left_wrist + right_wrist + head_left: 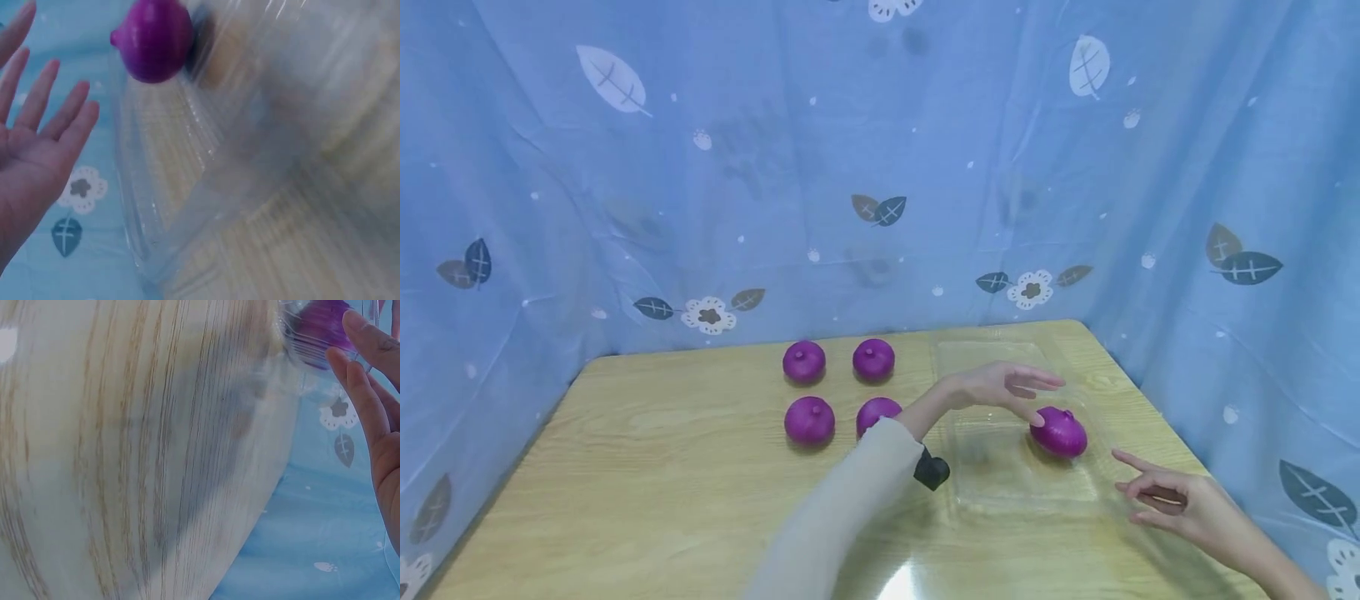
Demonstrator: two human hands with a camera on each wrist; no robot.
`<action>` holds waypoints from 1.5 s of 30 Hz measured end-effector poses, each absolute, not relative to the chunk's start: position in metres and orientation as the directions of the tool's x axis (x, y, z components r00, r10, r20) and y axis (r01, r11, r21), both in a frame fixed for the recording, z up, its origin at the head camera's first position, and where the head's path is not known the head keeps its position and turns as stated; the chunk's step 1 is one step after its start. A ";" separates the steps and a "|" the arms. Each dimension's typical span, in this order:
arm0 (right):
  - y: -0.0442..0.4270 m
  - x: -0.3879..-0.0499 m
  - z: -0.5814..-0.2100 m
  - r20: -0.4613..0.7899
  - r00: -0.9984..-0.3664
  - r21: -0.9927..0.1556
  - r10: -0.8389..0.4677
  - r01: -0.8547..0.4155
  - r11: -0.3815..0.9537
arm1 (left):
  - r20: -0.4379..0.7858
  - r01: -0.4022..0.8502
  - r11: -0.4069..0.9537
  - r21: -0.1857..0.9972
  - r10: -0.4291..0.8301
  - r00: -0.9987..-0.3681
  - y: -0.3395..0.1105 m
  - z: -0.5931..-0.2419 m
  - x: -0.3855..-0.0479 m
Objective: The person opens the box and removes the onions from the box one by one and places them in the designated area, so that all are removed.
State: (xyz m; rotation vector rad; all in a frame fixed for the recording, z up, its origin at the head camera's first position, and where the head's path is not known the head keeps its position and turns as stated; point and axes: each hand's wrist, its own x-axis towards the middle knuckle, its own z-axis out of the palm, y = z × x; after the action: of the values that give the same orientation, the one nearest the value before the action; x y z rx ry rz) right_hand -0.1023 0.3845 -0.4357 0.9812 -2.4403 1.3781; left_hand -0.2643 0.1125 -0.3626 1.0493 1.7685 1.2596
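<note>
A purple onion (1060,433) lies in a clear plastic tray (1022,502) on the right side of the table. My left hand (1000,387) reaches over the tray with fingers extended, and its thumb overlaps the onion in the head view. A gap shows between those fingers and the onion (156,40) in the left wrist view, where the palm is bare. To the right of the tray, my right hand (1180,508) hovers with loosely bent fingers and holds nothing. Through the tray wall, the right wrist view shows the onion (322,331) beyond the fingertips.
Left of the tray sit several more onions: two at the back (803,362) and two nearer, one (877,412) partly behind my left sleeve (857,492). The wooden table (647,467) is enclosed by a blue patterned curtain (820,167). A black device (932,470) is at my left wrist.
</note>
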 end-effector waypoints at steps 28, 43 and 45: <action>0.386 -0.099 -0.444 0.426 -0.759 -0.762 -0.493 -0.594 0.257 | -0.346 0.638 0.743 0.203 0.664 -0.663 0.195 -0.382 -0.221; 0.391 -0.110 -0.443 0.428 -0.744 -0.769 -0.512 -0.598 0.227 | 0.065 0.655 0.452 0.606 0.792 -0.607 0.116 -0.357 -0.219; 0.391 -0.110 -0.443 0.418 -0.748 -0.778 -0.516 -0.588 0.223 | 0.111 0.633 0.416 0.653 0.774 -0.623 0.101 -0.355 -0.215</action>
State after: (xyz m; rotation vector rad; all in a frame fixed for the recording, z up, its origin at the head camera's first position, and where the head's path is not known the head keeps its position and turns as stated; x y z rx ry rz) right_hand -0.1101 0.3915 -0.4430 1.0862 -2.4007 1.5784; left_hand -0.2154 0.1005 -0.3552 1.2430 2.4618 0.9982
